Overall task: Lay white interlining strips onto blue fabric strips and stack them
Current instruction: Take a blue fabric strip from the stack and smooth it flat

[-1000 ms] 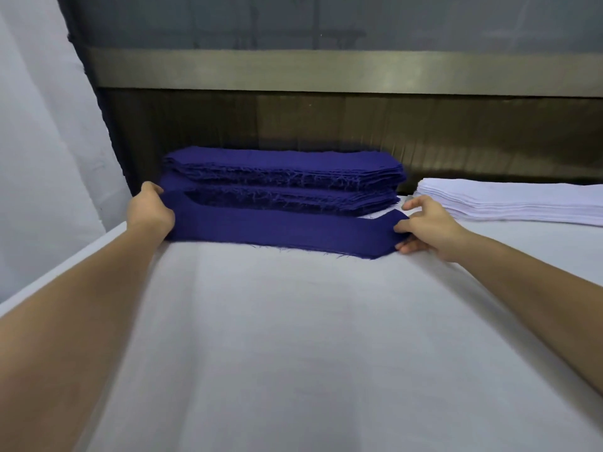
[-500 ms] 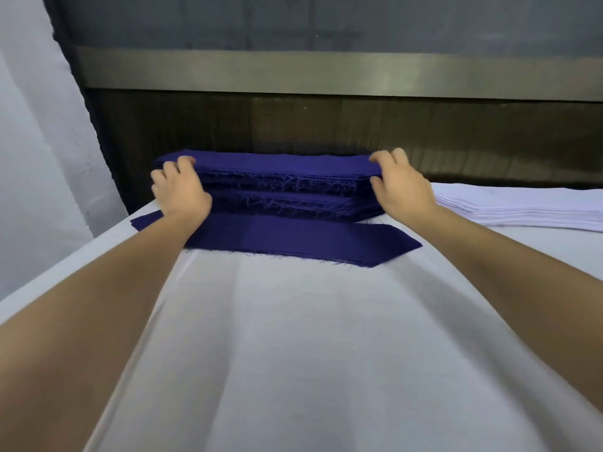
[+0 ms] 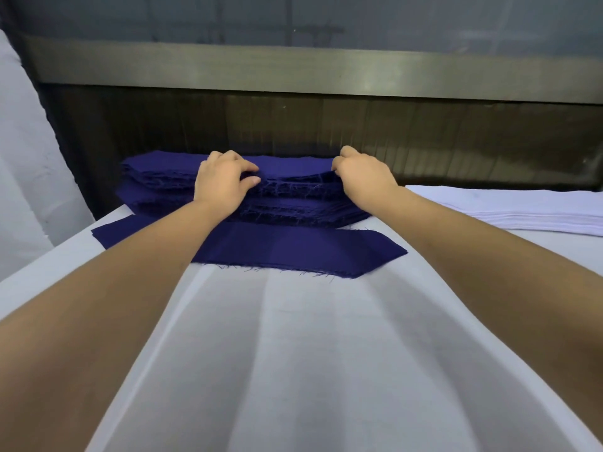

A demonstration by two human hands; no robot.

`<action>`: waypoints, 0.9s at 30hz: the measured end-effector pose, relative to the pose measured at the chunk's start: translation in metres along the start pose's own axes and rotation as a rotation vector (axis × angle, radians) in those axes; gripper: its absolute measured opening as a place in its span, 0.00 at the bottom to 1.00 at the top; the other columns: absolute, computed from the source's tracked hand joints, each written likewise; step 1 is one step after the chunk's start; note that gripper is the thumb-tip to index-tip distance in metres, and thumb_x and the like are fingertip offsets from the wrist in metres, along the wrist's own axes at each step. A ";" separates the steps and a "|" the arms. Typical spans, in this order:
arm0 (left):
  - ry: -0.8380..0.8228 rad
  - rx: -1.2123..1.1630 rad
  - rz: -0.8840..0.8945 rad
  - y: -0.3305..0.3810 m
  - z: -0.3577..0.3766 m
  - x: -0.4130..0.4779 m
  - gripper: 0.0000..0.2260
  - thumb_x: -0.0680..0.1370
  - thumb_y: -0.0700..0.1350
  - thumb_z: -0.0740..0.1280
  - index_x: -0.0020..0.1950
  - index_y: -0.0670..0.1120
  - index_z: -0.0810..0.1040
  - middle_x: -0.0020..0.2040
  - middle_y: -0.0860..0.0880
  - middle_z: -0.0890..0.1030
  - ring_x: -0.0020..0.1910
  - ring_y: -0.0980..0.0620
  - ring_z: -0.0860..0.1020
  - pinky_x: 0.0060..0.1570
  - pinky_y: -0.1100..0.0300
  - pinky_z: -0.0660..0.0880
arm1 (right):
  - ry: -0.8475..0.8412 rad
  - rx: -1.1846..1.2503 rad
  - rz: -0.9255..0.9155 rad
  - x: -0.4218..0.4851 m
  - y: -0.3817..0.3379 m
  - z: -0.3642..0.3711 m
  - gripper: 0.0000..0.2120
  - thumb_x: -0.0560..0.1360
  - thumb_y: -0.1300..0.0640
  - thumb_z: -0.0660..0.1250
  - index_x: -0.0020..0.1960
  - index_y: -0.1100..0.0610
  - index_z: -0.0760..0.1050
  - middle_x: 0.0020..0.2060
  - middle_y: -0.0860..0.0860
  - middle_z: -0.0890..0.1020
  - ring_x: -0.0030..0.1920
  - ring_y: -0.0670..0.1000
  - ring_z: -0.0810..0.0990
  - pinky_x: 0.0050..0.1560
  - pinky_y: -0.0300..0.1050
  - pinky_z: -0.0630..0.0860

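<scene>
We see both arms reaching to the upper middle of the frame, where the pile of blue fabric strips (image 3: 293, 166) sits at the far edge of the worktop (image 3: 293, 353), which is covered in white cloth. The left hand (image 3: 225, 181) lies on the left half of the pile with its fingers bent, and its thumb and forefinger pinch the topmost layers at the frayed near edge. The right hand (image 3: 362, 177) is at the pile's right end, its fingers curled in over the same top edge and gripping the upper layers; its thumb is hidden from us. Just in front of the pile, touching its base, a single blue strip (image 3: 293, 251) lies flat on the cloth and runs from the left of the frame, under the left forearm, to a slanted end right of centre. The stack of white interlining strips (image 3: 522, 207) rests at the right edge of the frame, just beside the blue pile. Behind everything a metal rail (image 3: 293, 70) crosses the top of the frame above a dark panel.
</scene>
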State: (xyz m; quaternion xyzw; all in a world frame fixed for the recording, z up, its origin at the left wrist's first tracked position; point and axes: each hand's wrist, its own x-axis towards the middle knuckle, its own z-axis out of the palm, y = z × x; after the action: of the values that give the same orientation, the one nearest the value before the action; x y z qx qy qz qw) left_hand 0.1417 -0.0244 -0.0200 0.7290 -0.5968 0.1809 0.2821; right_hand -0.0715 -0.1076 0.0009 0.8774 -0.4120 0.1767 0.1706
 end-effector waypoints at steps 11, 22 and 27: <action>0.036 -0.008 0.029 0.009 0.000 0.003 0.11 0.81 0.44 0.60 0.59 0.45 0.80 0.58 0.45 0.79 0.58 0.42 0.72 0.58 0.49 0.68 | 0.034 0.322 0.131 0.014 0.006 -0.011 0.11 0.80 0.64 0.58 0.57 0.59 0.77 0.56 0.57 0.76 0.55 0.59 0.76 0.52 0.51 0.74; 0.061 0.029 -0.039 0.020 0.004 0.008 0.10 0.81 0.42 0.60 0.57 0.42 0.79 0.56 0.43 0.79 0.57 0.42 0.73 0.58 0.49 0.68 | -0.034 0.090 0.063 0.022 -0.002 -0.014 0.15 0.74 0.74 0.59 0.58 0.63 0.74 0.54 0.62 0.77 0.54 0.63 0.77 0.47 0.50 0.72; 0.075 0.022 -0.038 0.022 0.007 0.006 0.10 0.80 0.42 0.61 0.59 0.44 0.77 0.57 0.44 0.78 0.58 0.43 0.72 0.58 0.50 0.66 | -0.072 0.120 0.078 0.027 -0.002 -0.023 0.09 0.75 0.70 0.64 0.55 0.63 0.75 0.53 0.62 0.77 0.54 0.62 0.77 0.47 0.49 0.72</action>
State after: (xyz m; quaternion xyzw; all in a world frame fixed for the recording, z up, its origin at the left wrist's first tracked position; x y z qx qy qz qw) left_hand 0.1208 -0.0360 -0.0173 0.7359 -0.5699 0.2093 0.2998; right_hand -0.0578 -0.1140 0.0327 0.8751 -0.4406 0.1758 0.0956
